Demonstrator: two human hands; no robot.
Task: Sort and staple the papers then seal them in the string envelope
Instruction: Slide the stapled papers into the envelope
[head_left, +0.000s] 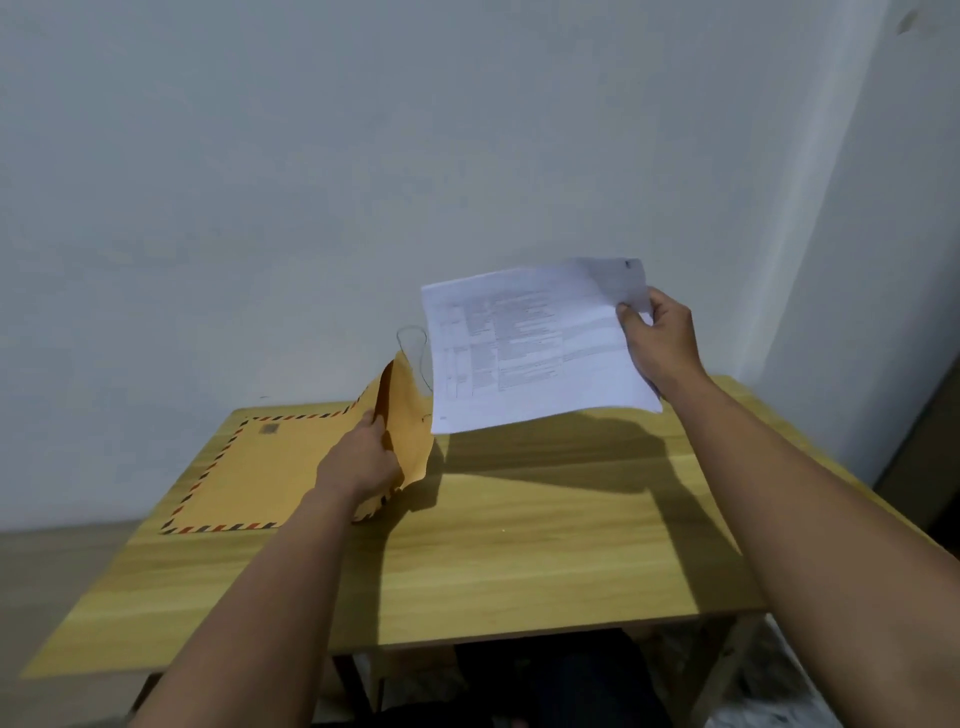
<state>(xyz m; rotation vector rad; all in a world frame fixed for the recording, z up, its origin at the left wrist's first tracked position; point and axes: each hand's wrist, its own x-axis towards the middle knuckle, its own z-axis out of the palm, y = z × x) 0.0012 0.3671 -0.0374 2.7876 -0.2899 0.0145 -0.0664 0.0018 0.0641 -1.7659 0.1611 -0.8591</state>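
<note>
The right hand is pinching the far right corner of the printed papers, thumb on top, holding them in the air above the back of the wooden table, their left edge near the envelope's mouth. The left hand is gripping the right end of the brown string envelope, lifting its flap upright while the rest is lying flat on the table's left side. A thin string is looping above the flap.
</note>
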